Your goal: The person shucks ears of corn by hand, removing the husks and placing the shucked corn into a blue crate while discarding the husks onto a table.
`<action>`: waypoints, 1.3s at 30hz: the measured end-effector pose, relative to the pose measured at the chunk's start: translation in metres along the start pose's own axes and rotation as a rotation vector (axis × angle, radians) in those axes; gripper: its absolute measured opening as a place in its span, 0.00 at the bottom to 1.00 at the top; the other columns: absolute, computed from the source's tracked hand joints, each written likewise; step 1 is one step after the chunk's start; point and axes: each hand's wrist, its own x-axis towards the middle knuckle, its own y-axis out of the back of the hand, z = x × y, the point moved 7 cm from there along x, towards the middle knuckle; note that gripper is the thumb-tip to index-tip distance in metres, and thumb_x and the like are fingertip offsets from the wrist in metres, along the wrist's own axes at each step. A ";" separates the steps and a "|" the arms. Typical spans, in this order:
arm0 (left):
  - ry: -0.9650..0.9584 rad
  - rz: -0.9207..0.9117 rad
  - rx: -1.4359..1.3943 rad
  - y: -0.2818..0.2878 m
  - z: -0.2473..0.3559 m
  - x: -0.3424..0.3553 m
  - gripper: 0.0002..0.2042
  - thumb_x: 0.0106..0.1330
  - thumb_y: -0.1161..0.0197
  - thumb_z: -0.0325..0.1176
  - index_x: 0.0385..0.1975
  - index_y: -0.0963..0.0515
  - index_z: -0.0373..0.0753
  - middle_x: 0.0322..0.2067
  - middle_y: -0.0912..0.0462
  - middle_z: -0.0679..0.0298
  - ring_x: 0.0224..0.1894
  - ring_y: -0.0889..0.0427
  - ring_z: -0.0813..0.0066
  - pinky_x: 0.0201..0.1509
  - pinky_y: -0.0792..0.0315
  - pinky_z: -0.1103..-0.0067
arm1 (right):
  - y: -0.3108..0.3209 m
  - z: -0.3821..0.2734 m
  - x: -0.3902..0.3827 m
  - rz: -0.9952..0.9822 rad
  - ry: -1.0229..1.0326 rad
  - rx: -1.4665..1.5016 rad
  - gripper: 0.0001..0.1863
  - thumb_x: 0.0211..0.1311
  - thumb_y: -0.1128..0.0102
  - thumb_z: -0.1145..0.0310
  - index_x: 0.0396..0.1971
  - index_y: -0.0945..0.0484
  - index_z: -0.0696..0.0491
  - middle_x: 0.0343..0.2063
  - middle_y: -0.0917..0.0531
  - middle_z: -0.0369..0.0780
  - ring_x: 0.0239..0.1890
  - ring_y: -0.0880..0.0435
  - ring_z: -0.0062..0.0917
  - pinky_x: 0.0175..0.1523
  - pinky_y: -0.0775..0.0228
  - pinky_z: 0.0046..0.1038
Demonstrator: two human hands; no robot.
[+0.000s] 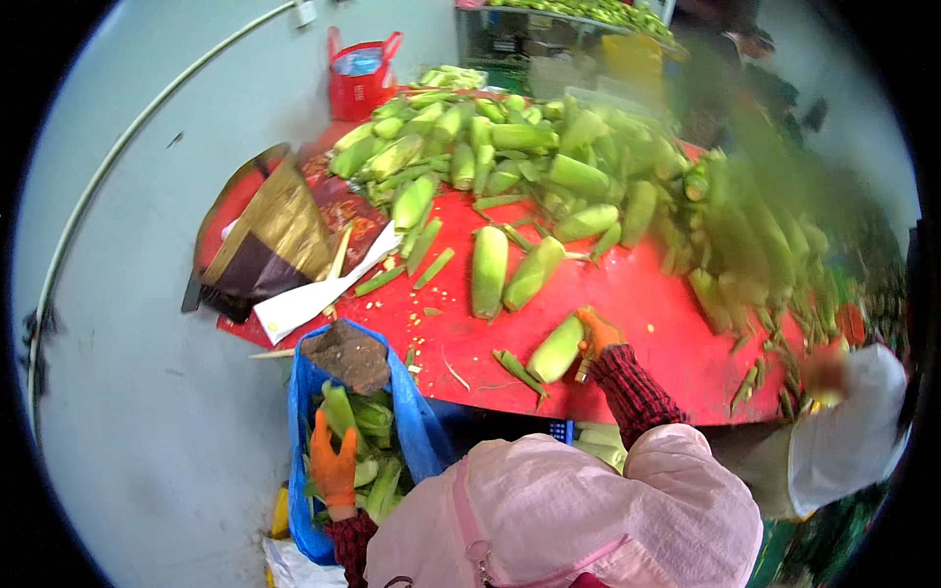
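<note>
My left hand (333, 461), in an orange glove, is over a blue plastic bag (423, 416) at the table's near left. Its fingers are spread, and green corn husks (377, 421) lie in the bag beneath it. On the red table, my right hand (600, 333), also gloved in orange, is closed beside the right end of an ear of corn (556, 350) in its husk. A small brownish piece, perhaps a handle, pokes out below that fist; I cannot make out what it is. Two more husked ears (489, 272) lie just beyond.
A large heap of corn (578, 176) covers the far table, blurred at right. Loose husk strips (515, 372) lie nearby. At left stand a gold-brown bag (279, 230) and a white strip (304, 309); behind is a red bag (361, 93). A co-worker's sleeve (848, 431) reaches in from the right.
</note>
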 end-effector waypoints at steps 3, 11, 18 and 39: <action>-0.066 -0.050 -0.377 -0.029 0.031 0.010 0.29 0.65 0.34 0.35 0.65 0.31 0.34 0.61 0.25 0.52 0.57 0.22 0.66 0.61 0.28 0.73 | -0.032 -0.029 -0.007 -0.205 0.267 -0.047 0.20 0.53 0.30 0.52 0.27 0.19 0.57 0.13 0.25 0.36 0.09 0.31 0.22 0.16 0.39 0.27; -0.055 -0.494 -1.325 -0.114 0.155 0.022 0.38 0.66 0.35 0.44 0.73 0.44 0.37 0.60 0.26 0.57 0.60 0.26 0.71 0.63 0.30 0.74 | -0.216 -0.077 -0.174 -0.901 0.420 -0.083 0.16 0.62 0.35 0.54 0.33 0.19 0.54 0.20 0.19 0.33 0.13 0.26 0.17 0.17 0.39 0.20; 0.311 -0.351 -1.661 -0.078 0.070 -0.008 0.39 0.66 0.44 0.64 0.67 0.35 0.38 0.56 0.23 0.52 0.50 0.17 0.62 0.50 0.19 0.67 | -0.227 0.014 -0.266 -1.362 0.043 -0.210 0.20 0.70 0.47 0.62 0.54 0.20 0.58 0.46 0.14 0.40 0.20 0.23 0.15 0.25 0.34 0.16; 0.263 0.140 -2.238 -0.042 -0.015 -0.071 0.22 0.69 0.39 0.50 0.53 0.23 0.41 0.49 0.17 0.56 0.50 0.16 0.58 0.56 0.21 0.62 | -0.298 0.086 -0.348 -1.750 1.097 -0.986 0.47 0.58 0.42 0.70 0.77 0.55 0.43 0.37 0.15 0.47 0.28 0.15 0.34 0.33 0.23 0.35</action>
